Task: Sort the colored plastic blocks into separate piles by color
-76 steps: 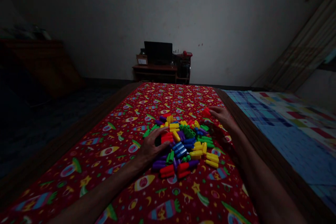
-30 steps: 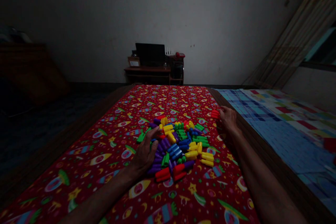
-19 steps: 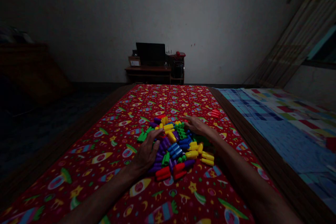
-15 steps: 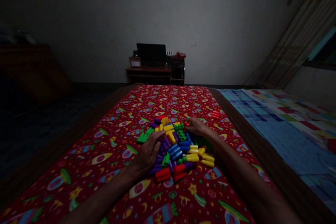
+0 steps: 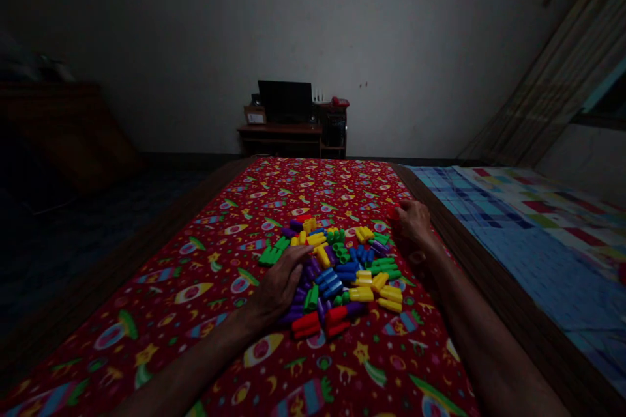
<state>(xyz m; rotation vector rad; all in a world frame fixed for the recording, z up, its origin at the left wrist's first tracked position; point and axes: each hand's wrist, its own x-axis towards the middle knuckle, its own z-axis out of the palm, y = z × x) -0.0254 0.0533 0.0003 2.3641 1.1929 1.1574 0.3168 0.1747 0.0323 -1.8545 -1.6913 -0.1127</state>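
Observation:
A heap of plastic toy building blocks in red, yellow, green, blue and purple lies on the red patterned cloth. At the heap's left side, my left hand rests against the purple blocks, fingers stretched out and holding nothing. My right hand is beyond the heap to the right, near the cloth's right edge. Its fingers are closed around a red toy block, partly hidden by the hand. Yellow blocks and green blocks form the side of the heap nearest that hand.
Brown borders run along both sides of the cloth. To the right lies blue checked bedding. A low desk with a black monitor stands against the far wall. The room is dim.
My right hand has moved from the heap's far side to the right, with a red block, toward where another red block lay. My left hand stays at the heap.

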